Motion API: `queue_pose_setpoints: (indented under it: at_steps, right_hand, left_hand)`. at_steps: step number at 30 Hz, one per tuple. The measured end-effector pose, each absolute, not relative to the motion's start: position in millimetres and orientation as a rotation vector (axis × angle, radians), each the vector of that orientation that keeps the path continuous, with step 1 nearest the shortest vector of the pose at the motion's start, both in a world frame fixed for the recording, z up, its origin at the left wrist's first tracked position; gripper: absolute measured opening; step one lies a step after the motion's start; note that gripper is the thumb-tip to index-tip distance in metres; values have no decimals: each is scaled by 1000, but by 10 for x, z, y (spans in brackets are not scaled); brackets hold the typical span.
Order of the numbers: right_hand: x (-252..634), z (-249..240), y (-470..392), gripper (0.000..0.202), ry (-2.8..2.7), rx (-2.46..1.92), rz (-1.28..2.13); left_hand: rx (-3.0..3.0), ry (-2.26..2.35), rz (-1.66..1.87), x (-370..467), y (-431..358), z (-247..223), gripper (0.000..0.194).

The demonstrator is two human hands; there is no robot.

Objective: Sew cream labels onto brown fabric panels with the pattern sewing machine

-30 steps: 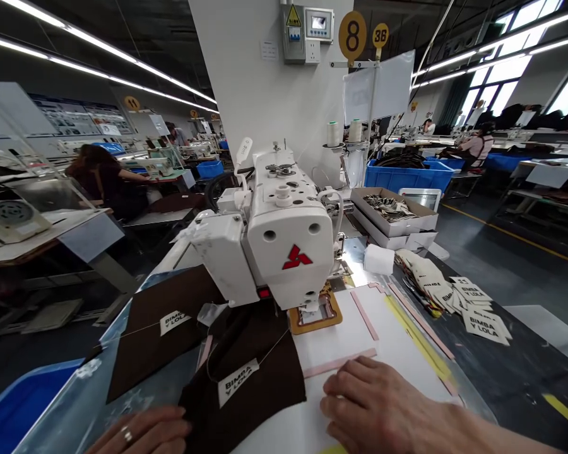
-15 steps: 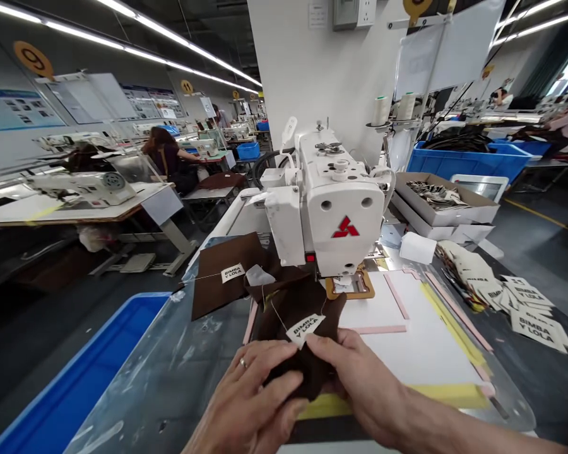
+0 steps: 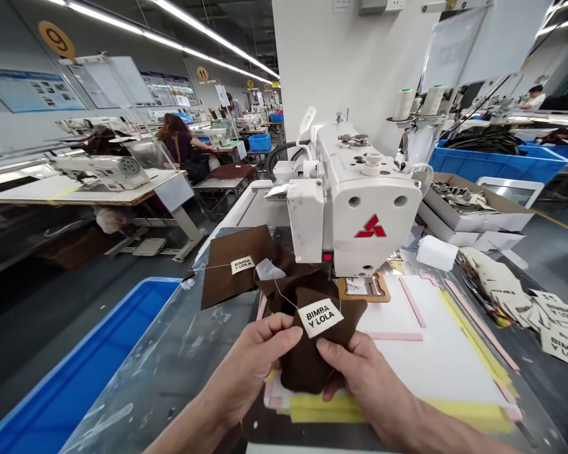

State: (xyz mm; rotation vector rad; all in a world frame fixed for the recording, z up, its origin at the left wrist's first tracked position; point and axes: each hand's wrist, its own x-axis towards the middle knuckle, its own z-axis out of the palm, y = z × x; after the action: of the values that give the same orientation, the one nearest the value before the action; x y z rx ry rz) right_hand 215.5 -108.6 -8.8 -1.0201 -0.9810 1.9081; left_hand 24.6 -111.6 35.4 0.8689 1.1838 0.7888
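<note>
A piece of dark brown fabric (image 3: 307, 364) is pinched between my two hands, just in front of the sewing machine (image 3: 366, 202). It bears a white label (image 3: 320, 317) reading BIMBA Y LOLA, with thread tails trailing from its corners. My left hand (image 3: 260, 350) is closed on the fabric's left edge, thumb beside the label. On the right side, my right hand (image 3: 360, 366) grips it with the thumb on top and fingers underneath. Another brown fabric piece (image 3: 231, 243) with the same kind of label (image 3: 243, 264) lies behind to the left, a thread running leftward from it.
Loose labels (image 3: 565, 337) lie at the right, near a box (image 3: 502, 217) of more labels. A brown clamp frame (image 3: 385, 291) sits under the machine head. White template board (image 3: 435, 359) with pink and yellow tape covers the right tabletop. A blue bin (image 3: 137, 302) stands at the left.
My left hand has drawn back to the left from over the fabric, leaving the label fully in sight and the cloth spread flatter. The view has shifted, so the scene sits farther right.
</note>
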Motion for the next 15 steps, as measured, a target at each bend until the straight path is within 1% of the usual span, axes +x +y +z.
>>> queue_pose_setpoints:
  at_steps: [5, 6, 7, 9, 10, 11, 13, 15]
  right_hand:
    - [2383, 93, -1082, 40, -1494, -1222, 2041]
    - [2440, 153, -1085, 41, -1647, -1268, 1975]
    - [2493, 210, -1087, 43, -1792, -1331, 1815]
    - [2570, 298, -1083, 44, -1958, -1444, 1363]
    - [2589, 323, -1074, 41, -1964, -1466, 1181]
    - [2593, 336, -1061, 36, -1946, -1460, 1077]
    - [2560, 328, -1021, 25, -1920, -1385, 1067]
    - [2495, 290, -977, 19, -1931, -1297, 1109]
  left_hand:
    - [885, 1210, 800, 211, -1040, 268, 46]
    - [885, 1208, 800, 202, -1037, 255, 46]
    - [886, 1203, 798, 193, -1037, 242, 45]
    - [888, 1200, 791, 182, -1036, 220, 44]
    - [889, 1201, 786, 180, -1034, 211, 44]
    - [890, 1204, 780, 180, -1032, 203, 45]
    - [891, 1208, 761, 187, -1028, 192, 47]
    - [895, 1208, 738, 201, -1029, 185, 49]
